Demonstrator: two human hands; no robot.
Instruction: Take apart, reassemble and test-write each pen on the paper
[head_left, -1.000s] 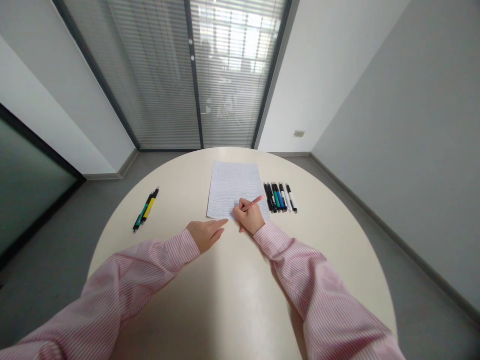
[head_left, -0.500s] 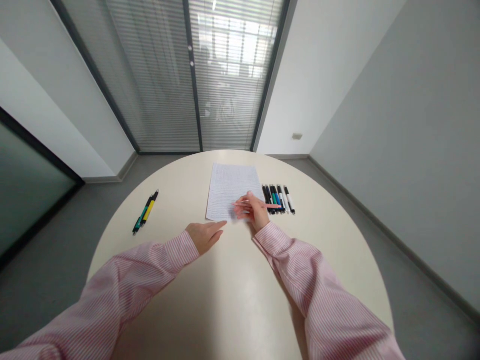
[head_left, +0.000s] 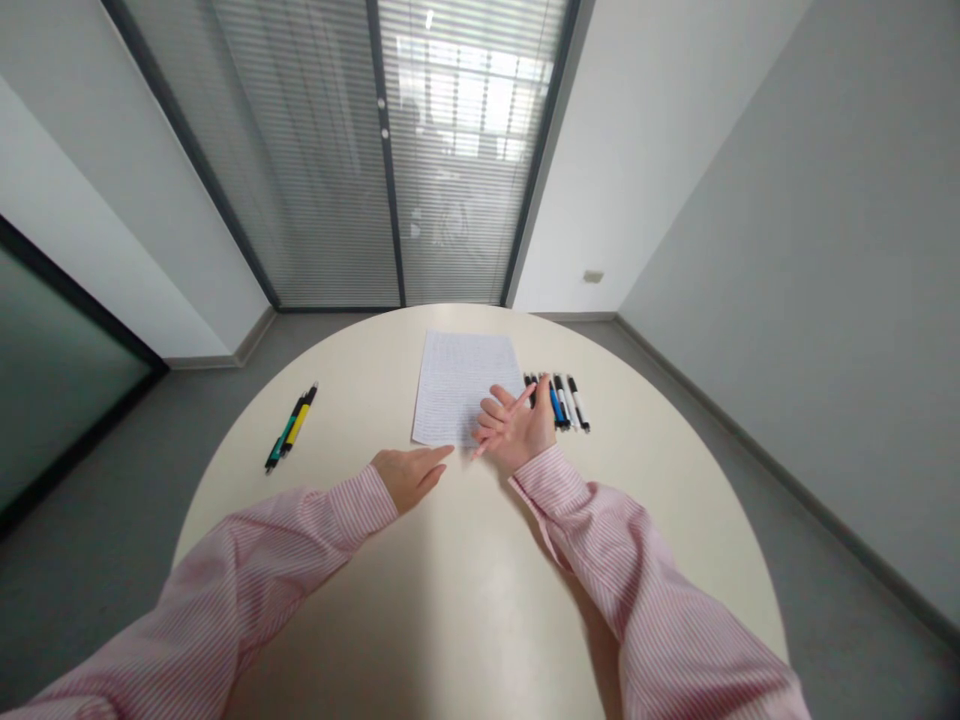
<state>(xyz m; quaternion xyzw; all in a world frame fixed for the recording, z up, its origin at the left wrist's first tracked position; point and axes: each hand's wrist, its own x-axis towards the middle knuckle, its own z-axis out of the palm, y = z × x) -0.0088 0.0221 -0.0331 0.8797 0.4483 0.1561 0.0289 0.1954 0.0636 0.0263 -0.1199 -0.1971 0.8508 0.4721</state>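
My left hand [head_left: 412, 475] lies on the table with its fingers stretched out, the index fingertip at the lower edge of the lined paper [head_left: 461, 375]. Small rows of marks cover the sheet. Over the paper's lower right corner, my right hand [head_left: 525, 430] is turned palm up with the thumb raised. A slim pink pen [head_left: 524, 398] lies slantwise across its palm and fingers. Just beyond that hand, a row of several pens [head_left: 568, 402] with black, white and blue parts lies side by side, partly hidden by the hand.
A green-and-black pen [head_left: 283, 435] and a yellow-and-black pen [head_left: 301, 418] lie together on the left of the round cream table [head_left: 465, 600]. Behind the table stands a glass partition with blinds [head_left: 322, 200]. White walls [head_left: 787, 280] rise on the right.
My right hand has rolled over to palm up and shifted slightly right. The pink pen has swung from nearly level to a slant. My left hand rests in the same place.
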